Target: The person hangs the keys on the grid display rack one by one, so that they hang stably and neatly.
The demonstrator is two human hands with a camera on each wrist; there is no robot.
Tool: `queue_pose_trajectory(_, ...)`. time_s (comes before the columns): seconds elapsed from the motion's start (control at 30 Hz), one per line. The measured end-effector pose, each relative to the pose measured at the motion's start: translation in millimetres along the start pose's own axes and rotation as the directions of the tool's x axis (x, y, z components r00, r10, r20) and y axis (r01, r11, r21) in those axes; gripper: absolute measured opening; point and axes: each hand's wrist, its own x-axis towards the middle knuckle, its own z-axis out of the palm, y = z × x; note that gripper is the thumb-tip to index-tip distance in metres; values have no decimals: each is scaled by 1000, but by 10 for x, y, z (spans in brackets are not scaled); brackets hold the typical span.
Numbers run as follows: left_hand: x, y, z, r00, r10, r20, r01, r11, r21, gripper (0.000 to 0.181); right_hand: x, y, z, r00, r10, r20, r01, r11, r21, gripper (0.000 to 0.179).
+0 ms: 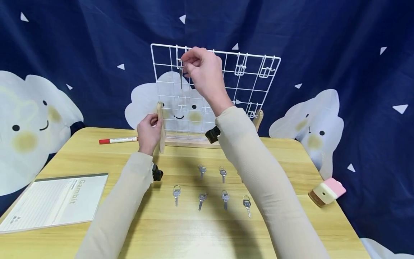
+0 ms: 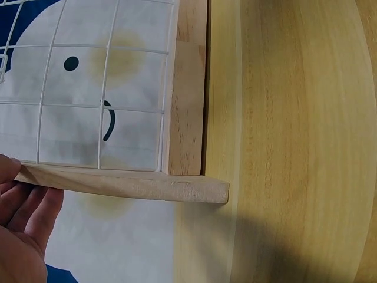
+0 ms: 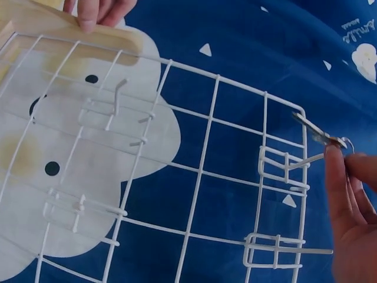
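My right hand (image 1: 207,73) pinches a silver key (image 1: 181,78) by its ring end at the upper left of a white wire grid rack (image 1: 226,53). In the right wrist view the key (image 3: 318,131) slants beside a white wire hook (image 3: 307,160); whether the ring is round the hook I cannot tell. With thumb and fingers, my left hand (image 1: 150,133) grips the rack's wooden side post (image 2: 135,186). Several more keys with rings, such as one key (image 1: 176,194) at front left and another key (image 1: 247,205) at front right, lie on the table.
A notebook (image 1: 56,201) lies at the table's left, and a red-capped marker (image 1: 118,140) lies beside the left hand. A small pink, cream and brown block-like object (image 1: 326,191) stands near the right edge. Behind the rack hangs a blue curtain (image 1: 106,32) with cloud faces.
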Motion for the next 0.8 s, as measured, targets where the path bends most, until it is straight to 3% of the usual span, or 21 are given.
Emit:
queue_pose_trajectory(0.1, -3, 4, 9, 1000, -1, -6, 1, 1000, -8, 28, 32, 0, -1, 999, -14, -43, 13, 999, -35, 18)
queue_pose_trajectory(0.37, -10, 21, 5, 999, 26, -31, -26, 999, -23, 24, 85, -1, 38, 998, 34, -49, -35, 999, -24, 18)
queue_pose_trajectory(0.8, -4, 18, 14, 1000, 12, -27, -13, 1000, -6, 26, 119, -27, 125, 993, 80, -87, -97, 973, -210, 15)
